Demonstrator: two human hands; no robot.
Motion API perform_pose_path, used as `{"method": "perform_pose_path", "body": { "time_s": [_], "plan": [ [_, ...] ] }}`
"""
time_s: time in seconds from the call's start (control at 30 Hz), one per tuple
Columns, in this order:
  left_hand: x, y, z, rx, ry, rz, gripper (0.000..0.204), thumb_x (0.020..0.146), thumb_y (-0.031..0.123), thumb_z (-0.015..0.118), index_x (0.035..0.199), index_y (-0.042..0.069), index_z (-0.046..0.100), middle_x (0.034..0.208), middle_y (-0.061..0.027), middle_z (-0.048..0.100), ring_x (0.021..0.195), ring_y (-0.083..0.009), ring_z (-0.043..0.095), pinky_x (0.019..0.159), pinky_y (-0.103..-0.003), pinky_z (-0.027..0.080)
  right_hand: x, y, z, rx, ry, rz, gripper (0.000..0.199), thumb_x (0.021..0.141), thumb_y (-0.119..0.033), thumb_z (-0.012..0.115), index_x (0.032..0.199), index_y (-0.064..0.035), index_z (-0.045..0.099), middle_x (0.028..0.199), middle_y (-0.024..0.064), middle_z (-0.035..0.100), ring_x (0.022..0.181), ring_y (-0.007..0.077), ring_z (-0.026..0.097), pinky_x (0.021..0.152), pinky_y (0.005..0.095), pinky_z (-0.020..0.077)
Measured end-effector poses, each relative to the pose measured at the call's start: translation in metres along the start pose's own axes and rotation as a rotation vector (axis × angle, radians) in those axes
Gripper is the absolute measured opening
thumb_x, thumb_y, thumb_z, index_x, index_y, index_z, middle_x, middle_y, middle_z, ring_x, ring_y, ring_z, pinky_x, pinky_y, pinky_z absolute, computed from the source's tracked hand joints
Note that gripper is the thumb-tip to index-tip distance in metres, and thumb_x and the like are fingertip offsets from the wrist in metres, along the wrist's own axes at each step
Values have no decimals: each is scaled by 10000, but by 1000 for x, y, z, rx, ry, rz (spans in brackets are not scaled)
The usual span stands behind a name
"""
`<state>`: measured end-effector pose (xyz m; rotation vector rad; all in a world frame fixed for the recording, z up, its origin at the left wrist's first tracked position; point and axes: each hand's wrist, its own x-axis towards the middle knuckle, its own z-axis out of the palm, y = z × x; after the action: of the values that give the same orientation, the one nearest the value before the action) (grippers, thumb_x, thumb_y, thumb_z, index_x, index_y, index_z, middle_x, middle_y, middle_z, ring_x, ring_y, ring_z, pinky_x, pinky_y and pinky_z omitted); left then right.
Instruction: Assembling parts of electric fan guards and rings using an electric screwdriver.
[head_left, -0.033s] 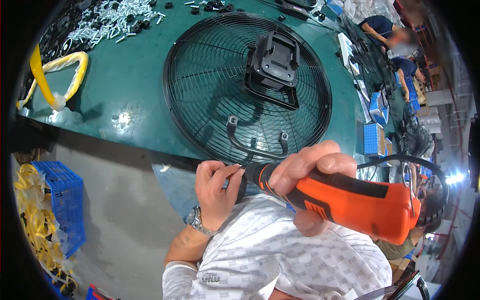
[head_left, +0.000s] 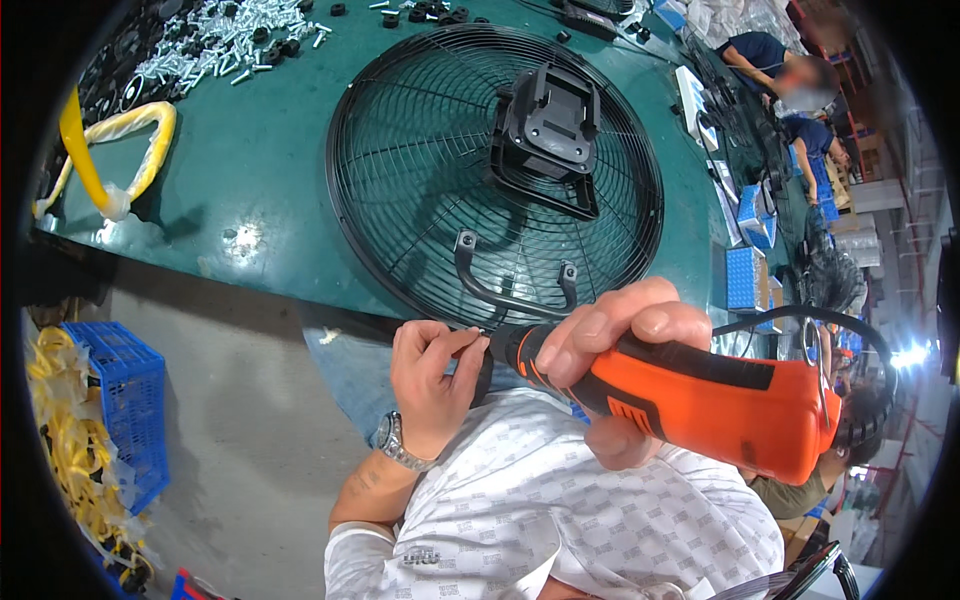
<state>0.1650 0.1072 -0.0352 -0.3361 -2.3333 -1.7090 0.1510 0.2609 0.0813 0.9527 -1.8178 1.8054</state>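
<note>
My right hand [head_left: 635, 325] is wrapped round an orange and black electric screwdriver [head_left: 710, 405], its nose toward the left. At that nose, the fingertips of my left hand [head_left: 432, 375] pinch a small silvery metal piece [head_left: 482, 331], mostly hidden by the fingers. Just beyond both hands, a round black wire fan guard [head_left: 400, 165] lies on the green table [head_left: 260, 150]. A black motor housing with a bracket [head_left: 548, 125] sits on the guard. A curved black handle [head_left: 500, 298] with two holed ends rests at its near side, close to the screwdriver.
Silver screws [head_left: 225, 45] and black rubber pieces are heaped at the far left. A yellow tubular frame [head_left: 155, 150] with plastic wrap is at the left. A blue crate [head_left: 125, 410] stands below the table edge by yellow parts. Blue boxes [head_left: 745, 280] and people are at the right.
</note>
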Motion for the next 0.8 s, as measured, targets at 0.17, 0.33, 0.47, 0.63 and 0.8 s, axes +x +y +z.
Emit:
{"method": "perform_pose_path", "body": {
  "time_s": [0.17,0.33,0.47,0.63,0.8],
  "plan": [
    [-1,-6,0,-55,21,25,214,687,35,795,859,48,668,774,-64,538,685,-228,517,604,-334,419,8,-3,3,-90,-36,150,601,853,-206,716,1298,-2,367,1081,167,487,811,212,647,721,359,587],
    [-5,-12,-4,-71,18,32,292,679,37,803,929,54,653,778,-65,541,696,-230,517,605,-337,417,13,-1,6,-113,-24,258,592,862,-267,717,1288,-34,377,1077,147,497,817,192,640,726,343,579],
    [7,-16,-20,67,30,287,491,684,118,824,1119,77,601,1034,-119,571,955,-304,550,791,-407,454,17,-2,6,-163,-39,279,619,842,-286,742,1280,-46,376,1071,145,522,834,190,640,746,345,573],
    [67,-15,-42,442,-370,626,740,705,343,780,1336,117,467,1476,-178,348,1354,-391,324,1104,-588,254,18,-5,13,-145,67,443,558,751,-14,749,1228,2,458,958,72,650,826,133,645,779,261,524],
    [111,1,-53,549,-628,717,863,611,367,833,1350,139,449,1493,-149,324,1376,-358,307,1130,-566,220,18,6,8,-239,-50,311,486,801,-18,668,1213,-9,411,849,65,593,714,141,600,697,290,513]
  ]
}}
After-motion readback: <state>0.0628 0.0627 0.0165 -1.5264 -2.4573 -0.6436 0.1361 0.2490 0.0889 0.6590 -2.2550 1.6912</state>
